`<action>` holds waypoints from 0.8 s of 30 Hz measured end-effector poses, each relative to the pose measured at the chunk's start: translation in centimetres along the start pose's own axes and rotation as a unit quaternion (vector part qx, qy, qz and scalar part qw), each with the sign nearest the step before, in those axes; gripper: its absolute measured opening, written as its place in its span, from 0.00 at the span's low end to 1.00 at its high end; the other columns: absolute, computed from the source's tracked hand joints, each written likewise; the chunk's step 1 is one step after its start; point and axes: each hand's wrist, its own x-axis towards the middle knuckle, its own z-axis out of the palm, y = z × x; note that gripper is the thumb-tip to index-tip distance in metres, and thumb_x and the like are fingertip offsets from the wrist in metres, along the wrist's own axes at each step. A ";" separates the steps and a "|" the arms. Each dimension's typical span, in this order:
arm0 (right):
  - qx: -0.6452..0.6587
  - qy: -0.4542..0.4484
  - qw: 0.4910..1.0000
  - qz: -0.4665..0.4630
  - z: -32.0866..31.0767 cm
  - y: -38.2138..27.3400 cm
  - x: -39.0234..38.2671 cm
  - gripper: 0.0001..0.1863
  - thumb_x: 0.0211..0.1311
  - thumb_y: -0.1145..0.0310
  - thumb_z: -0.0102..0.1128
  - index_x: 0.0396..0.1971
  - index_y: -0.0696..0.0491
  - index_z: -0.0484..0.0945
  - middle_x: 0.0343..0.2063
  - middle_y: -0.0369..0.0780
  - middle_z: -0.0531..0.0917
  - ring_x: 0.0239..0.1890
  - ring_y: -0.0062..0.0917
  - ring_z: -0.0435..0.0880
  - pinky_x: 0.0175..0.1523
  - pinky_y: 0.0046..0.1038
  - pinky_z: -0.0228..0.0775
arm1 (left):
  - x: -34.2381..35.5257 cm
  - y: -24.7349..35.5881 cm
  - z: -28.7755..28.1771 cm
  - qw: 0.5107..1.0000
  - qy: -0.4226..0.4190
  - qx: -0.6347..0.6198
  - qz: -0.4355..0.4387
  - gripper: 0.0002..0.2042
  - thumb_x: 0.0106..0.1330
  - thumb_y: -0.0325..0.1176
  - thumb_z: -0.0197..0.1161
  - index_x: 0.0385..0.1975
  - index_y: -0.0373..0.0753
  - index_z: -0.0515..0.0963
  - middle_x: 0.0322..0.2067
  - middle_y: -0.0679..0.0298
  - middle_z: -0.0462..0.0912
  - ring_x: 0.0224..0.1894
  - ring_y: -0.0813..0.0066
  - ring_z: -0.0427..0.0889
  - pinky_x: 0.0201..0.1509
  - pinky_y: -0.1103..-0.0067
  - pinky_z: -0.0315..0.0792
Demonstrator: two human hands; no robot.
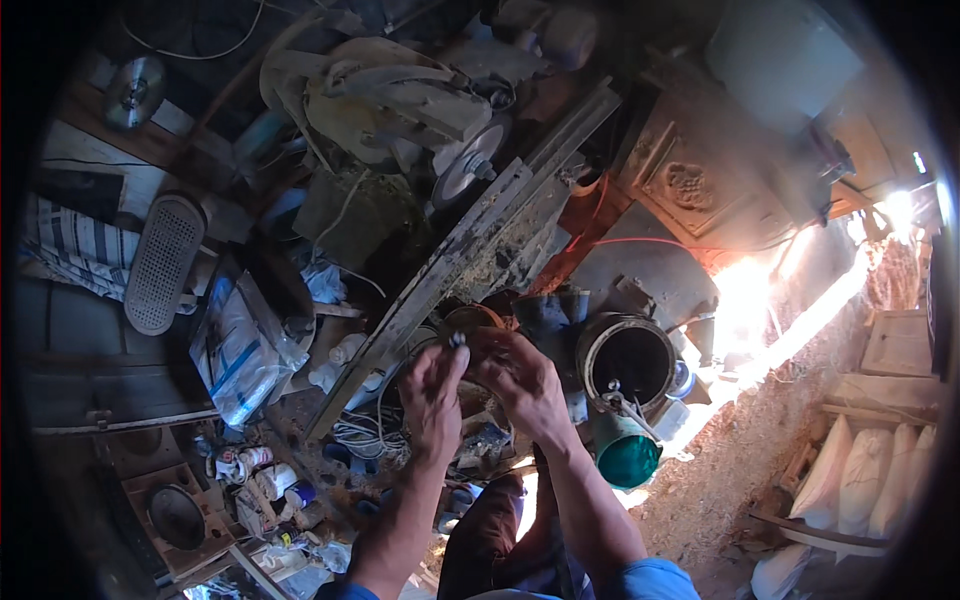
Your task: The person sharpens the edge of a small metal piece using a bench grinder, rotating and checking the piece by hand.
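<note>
My left hand (433, 395) is raised in front of me with its fingers closed. A small shiny metallic piece (458, 341) shows at its fingertips, too small to name. Close by on the right, my right hand (522, 385) has its fingers bent inward toward the left one. Whatever it pinches, if anything, is hidden in shadow. Beneath both hands are a coil of pale cable (370, 432) and dark clutter. Past them a long wooden beam (440, 265) runs diagonally.
A machine with a round disc (468, 165) stands beyond the beam. To the right are a dark open bucket (592, 362) and a green container (628, 460). A clear plastic bag (245, 345) lies left. Carved wooden panels (690, 185) lean at the far right; pale carved pieces (865, 475) lie nearer.
</note>
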 end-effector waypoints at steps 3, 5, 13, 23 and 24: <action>-0.203 -0.030 0.947 -0.248 0.4 -0.5 2.7 0.18 0.58 0.77 0.62 0.50 0.59 0.75 0.36 0.46 0.80 0.36 0.36 0.82 0.41 0.33 0.73 | 3.9 2.1 1.8 0.997 -0.027 0.058 0.031 0.11 0.66 0.36 0.65 0.41 0.37 0.80 0.30 0.67 0.82 0.34 0.82 0.77 0.40 0.82 0.69; -0.218 0.003 0.927 -0.304 0.6 -0.8 5.7 0.16 0.58 0.78 0.62 0.48 0.58 0.76 0.35 0.46 0.80 0.36 0.37 0.82 0.40 0.33 0.73 | 6.0 2.9 3.2 0.997 -0.008 0.053 0.047 0.10 0.66 0.35 0.64 0.41 0.35 0.80 0.31 0.66 0.82 0.34 0.82 0.77 0.41 0.83 0.69; -0.092 0.085 0.916 -0.381 3.2 0.1 13.2 0.09 0.60 0.78 0.62 0.40 0.57 0.78 0.33 0.42 0.80 0.36 0.33 0.81 0.41 0.29 0.73 | 8.7 2.9 6.5 0.979 -0.018 -0.096 0.177 0.16 0.70 0.28 0.59 0.54 0.28 0.75 0.49 0.57 0.81 0.50 0.76 0.79 0.58 0.81 0.70; -0.083 0.123 0.888 -0.434 4.5 0.4 15.3 0.08 0.58 0.78 0.63 0.37 0.58 0.77 0.32 0.43 0.80 0.34 0.35 0.81 0.39 0.30 0.73 | 10.7 1.3 6.2 0.973 0.015 -0.084 0.216 0.14 0.71 0.28 0.56 0.53 0.28 0.76 0.49 0.55 0.81 0.51 0.73 0.78 0.58 0.79 0.71; -0.081 0.124 0.889 -0.434 4.6 0.4 15.4 0.08 0.58 0.78 0.64 0.37 0.58 0.77 0.32 0.44 0.80 0.34 0.35 0.81 0.39 0.30 0.73 | 10.9 1.2 6.2 0.972 0.014 -0.082 0.218 0.14 0.71 0.28 0.56 0.53 0.28 0.76 0.49 0.55 0.81 0.51 0.73 0.78 0.58 0.79 0.71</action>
